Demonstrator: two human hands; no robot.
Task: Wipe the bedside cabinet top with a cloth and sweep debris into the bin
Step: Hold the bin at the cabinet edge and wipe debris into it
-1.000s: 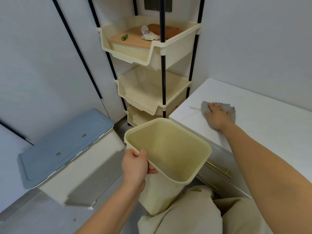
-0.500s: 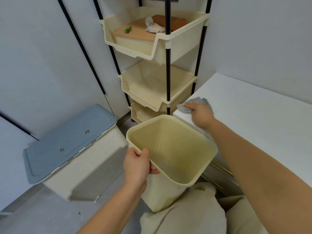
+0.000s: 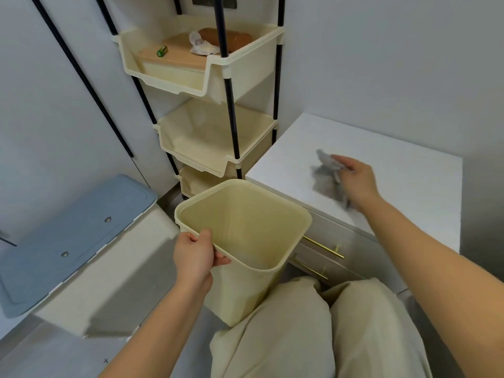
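A cream plastic bin point(image 3: 245, 214) is held tilted against the front left corner of the white bedside cabinet point(image 3: 395, 170), its open mouth just below the top. My left hand point(image 3: 195, 255) grips the bin's near rim. My right hand point(image 3: 356, 178) holds a grey cloth point(image 3: 326, 177), blurred by motion, on the middle of the cabinet top. I see no debris on the top or inside the bin.
A cream three-tier rack point(image 3: 215, 105) stands behind the bin, its top tray holding a brown object, crumpled paper and a small green item. A white box with a blue lid point(image 3: 73, 233) sits at the left. Gold drawer handles point(image 3: 324, 248) show below the top. My knees point(image 3: 321, 331) are near the cabinet.
My right hand swept the cloth to the cabinet's front left corner above the bin, then pulled back right to the middle of the top. The bin stayed in my left hand.
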